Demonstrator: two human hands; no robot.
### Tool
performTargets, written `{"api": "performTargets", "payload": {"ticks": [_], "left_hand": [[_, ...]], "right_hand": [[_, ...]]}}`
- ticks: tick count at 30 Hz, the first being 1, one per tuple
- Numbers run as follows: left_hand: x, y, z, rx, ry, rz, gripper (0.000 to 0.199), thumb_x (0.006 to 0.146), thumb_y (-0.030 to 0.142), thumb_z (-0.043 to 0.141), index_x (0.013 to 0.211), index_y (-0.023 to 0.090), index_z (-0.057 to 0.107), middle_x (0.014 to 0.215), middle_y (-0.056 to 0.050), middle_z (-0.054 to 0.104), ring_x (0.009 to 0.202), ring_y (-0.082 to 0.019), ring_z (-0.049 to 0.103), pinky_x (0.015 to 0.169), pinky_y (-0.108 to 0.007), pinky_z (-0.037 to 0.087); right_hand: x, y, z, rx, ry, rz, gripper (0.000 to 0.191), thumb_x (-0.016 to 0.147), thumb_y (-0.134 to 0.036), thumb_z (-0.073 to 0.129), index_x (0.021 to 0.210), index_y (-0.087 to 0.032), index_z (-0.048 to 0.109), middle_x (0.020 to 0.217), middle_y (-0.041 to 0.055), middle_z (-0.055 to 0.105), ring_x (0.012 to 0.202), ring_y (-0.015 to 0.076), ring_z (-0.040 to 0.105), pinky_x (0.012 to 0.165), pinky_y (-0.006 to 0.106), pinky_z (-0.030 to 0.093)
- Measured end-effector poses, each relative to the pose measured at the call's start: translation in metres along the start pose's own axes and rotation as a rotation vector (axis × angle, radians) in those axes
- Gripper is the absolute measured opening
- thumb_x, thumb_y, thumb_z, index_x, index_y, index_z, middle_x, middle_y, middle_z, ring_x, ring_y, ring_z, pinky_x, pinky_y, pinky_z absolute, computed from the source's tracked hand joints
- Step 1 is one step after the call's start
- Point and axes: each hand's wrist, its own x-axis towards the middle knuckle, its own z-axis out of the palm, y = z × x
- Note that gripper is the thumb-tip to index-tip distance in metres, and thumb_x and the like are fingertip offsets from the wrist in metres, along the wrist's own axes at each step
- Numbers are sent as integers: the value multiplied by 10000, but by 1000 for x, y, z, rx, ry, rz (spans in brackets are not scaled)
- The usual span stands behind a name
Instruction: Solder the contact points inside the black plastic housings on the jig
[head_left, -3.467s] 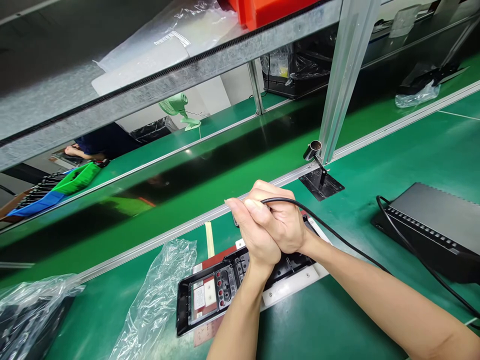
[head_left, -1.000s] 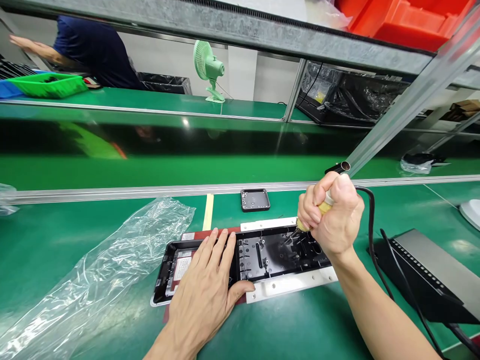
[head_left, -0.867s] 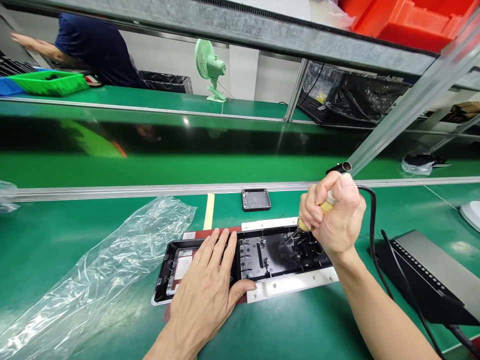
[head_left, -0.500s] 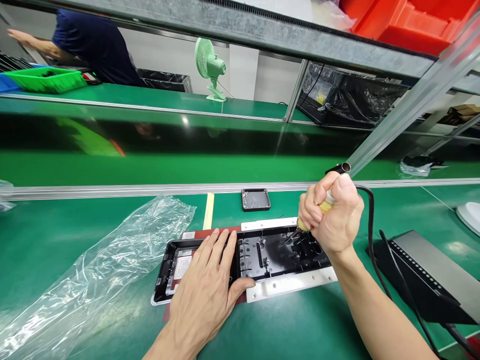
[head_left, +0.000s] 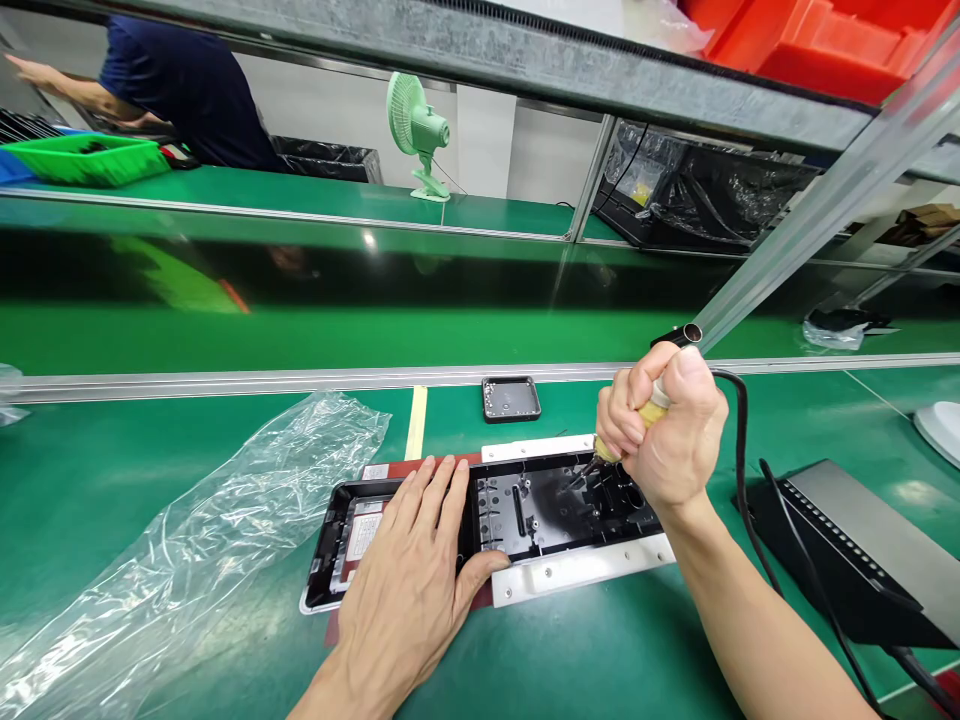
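Observation:
My right hand [head_left: 664,425] is closed in a fist round the yellow grip of a corded soldering iron [head_left: 654,408]. Its thin tip points down and left into a black plastic housing [head_left: 555,505]; whether it touches the plastic is hard to tell. Two white fixture bars [head_left: 585,570] flank the housing along its near and far sides. My left hand [head_left: 416,570] lies flat, fingers stretched out, over the left part of the housing, its thumb by the near bar. Partly under that hand is a framed section with a white label [head_left: 363,536].
Behind the housing sits a small black tray [head_left: 511,399] with tiny metal parts. Clear plastic film [head_left: 247,520] spreads on the left. A grey-and-black box [head_left: 862,550] with cables stands right. A metal post [head_left: 810,200] slants overhead; across the bench are a co-worker [head_left: 187,95] and a green fan [head_left: 420,130].
Both hands and the soldering iron hold nearly the same position. The view has shifted very slightly. Across the bench, the co-worker's arm has moved a little to the left.

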Motion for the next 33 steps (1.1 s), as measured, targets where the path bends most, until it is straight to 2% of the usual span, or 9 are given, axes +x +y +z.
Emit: {"api": "performTargets", "payload": {"ticks": [14,33], "left_hand": [[1,1,0,18,-12,1,808,1011,676,337,1512,52,447,1509,-173,568,1403,-357,506,1092,-514,471],[2,1,-1,6,-17,-3,802,1011,676,336,1499,53,466,1477,-180,594,1382,-362,523,1087,-523,476]], "right_hand": [[1,1,-1,18,-13,-20,451,983,-508,567,653,-215,477,426,-75,352,341,78,279,306,183,254],[-4,-2,0,8,-12,0,498,965,-583,577,641,-220,470,423,-73,346,341,82,290,305,193,260]]}}
